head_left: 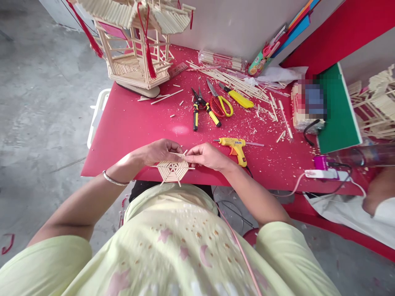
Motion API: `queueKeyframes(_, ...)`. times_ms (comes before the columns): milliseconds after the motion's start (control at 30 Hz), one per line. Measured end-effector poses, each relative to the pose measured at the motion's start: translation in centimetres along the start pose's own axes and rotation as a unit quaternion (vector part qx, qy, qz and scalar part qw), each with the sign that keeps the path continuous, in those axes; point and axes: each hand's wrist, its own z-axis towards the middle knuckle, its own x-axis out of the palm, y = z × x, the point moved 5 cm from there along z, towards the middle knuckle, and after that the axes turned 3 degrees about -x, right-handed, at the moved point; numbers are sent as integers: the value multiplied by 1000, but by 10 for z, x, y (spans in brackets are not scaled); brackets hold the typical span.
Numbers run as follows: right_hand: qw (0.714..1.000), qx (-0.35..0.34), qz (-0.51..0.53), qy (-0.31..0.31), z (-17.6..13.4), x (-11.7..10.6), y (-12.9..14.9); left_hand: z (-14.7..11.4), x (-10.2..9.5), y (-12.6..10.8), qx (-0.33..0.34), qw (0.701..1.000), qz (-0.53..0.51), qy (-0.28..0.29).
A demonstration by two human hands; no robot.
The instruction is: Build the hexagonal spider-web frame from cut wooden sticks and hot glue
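Observation:
At the table's near edge I hold a web-shaped hexagonal panel of wooden sticks (pixel 173 170), with short stick ends jutting out around its rim. My left hand (pixel 163 151) is closed on its upper left side, the thumb lying along the top. On its upper right side, my right hand (pixel 203 157) pinches the rim near a protruding stick. The fingertips of both hands hide part of the panel's far edge. Just right of my right hand lies a yellow hot glue gun (pixel 234 147) with a clear glue stick in its back.
A stick-built pavilion (pixel 138 61) with red tassels stands at the back left. Pliers (pixel 204 107), scissors (pixel 221 100) and a yellow utility knife (pixel 237 96) lie mid-table. Behind them are loose sticks (pixel 237 82). A power strip (pixel 327 174) and another person's arm (pixel 381 189) are at right.

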Motion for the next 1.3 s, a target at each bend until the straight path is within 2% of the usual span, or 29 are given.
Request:
queueKeyframes(900, 1000, 26, 11, 1, 2, 3, -1, -2, -1, 0, 2, 999, 43, -13)
queueKeyframes(1300, 1000, 17, -15, 0, 2, 1, 0, 2, -2, 2, 10, 1000, 16, 9)
